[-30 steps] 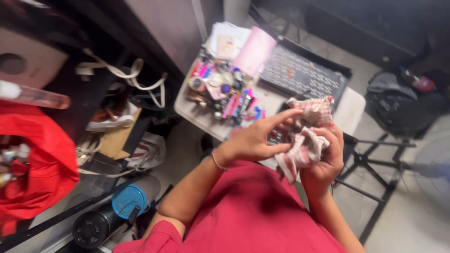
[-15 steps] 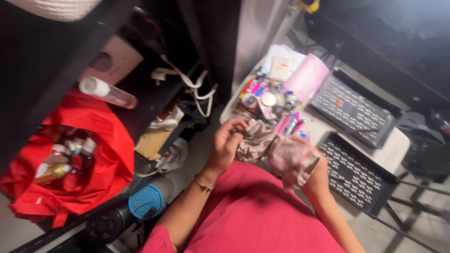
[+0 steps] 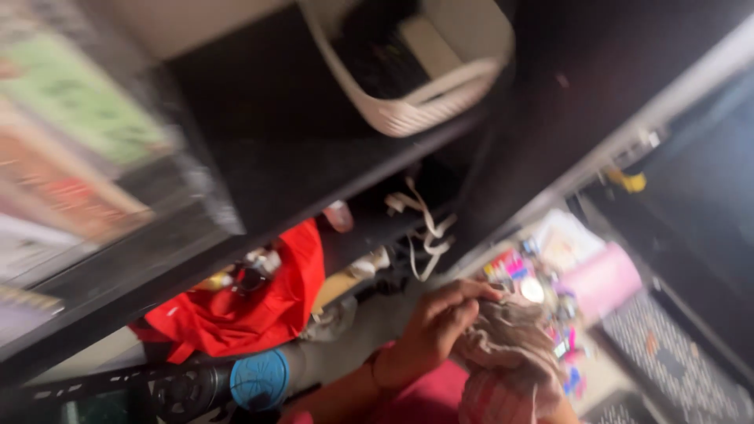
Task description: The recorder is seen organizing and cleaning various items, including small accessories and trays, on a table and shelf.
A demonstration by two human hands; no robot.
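Since half a second ago the head camera has swung upward and left, so the hands and the cloth now sit low at the bottom right, and more of the dark shelving fills the view; everything is blurred by motion.

At far left, a stack of colourful flat items (image 3: 71, 149) stands on an upper shelf; their number cannot be counted. Below the dark shelf board (image 3: 236, 196), one red bag (image 3: 251, 310) lies open with a few small bottles at its mouth. Beneath it, one dark cylinder with a blue round cap (image 3: 259, 381) lies on its side. Higher up, near the middle, one white basket (image 3: 424, 71) rests on a shelf, tilted in the frame. One loop of white strap (image 3: 420, 228) hangs in the lower shelf opening.

One left hand (image 3: 436, 326) reaches in from the bottom, a thin bangle at its wrist, fingers curled with the tips pinching the top edge of one pale checked cloth (image 3: 510, 357). The cloth is bunched just right of this hand, above the red garment (image 3: 424, 400). The right hand is hidden under the cloth, so its grip cannot be told.

Behind the cloth, one surface (image 3: 601, 377) carries a cluster of many small colourful items (image 3: 522, 275), too blurred to count, and one pink roll (image 3: 601, 283). One dark perforated tray (image 3: 675, 353) lies at far right.
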